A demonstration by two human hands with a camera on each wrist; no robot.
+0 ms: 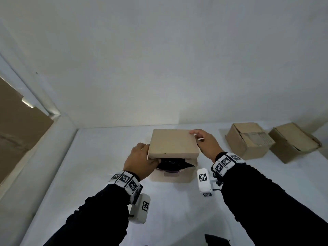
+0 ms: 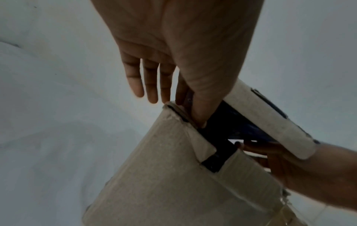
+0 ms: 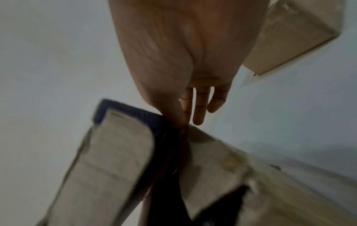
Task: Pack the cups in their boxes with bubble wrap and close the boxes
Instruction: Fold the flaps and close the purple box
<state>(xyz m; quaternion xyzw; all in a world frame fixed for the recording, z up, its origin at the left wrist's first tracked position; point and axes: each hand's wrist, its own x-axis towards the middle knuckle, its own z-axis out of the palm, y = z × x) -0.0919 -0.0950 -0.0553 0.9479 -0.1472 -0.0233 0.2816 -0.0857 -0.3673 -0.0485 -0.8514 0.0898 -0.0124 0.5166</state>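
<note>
A brown cardboard box [image 1: 170, 177] stands on the white table [image 1: 88, 174] in front of me. Its lid [image 1: 173, 142] is tilted, nearly down over it. Something dark [image 1: 170, 164] shows in the gap under the lid; no cup or bubble wrap can be made out. My left hand [image 1: 140, 160] is at the box's left side. The left wrist view shows its thumb [image 2: 199, 116] tucked inside the box wall [image 2: 164, 175], fingers outside. My right hand [image 1: 205, 142] holds the lid's right edge, with the thumb [image 3: 173, 116] under the lid [image 3: 108, 160].
Two closed cardboard boxes [image 1: 248, 141] [image 1: 294, 141] sit at the table's back right. A white wall rises right behind the table. A brown panel [image 1: 17, 130] stands beyond the table's left edge. A dark object [image 1: 216, 240] lies at the near edge.
</note>
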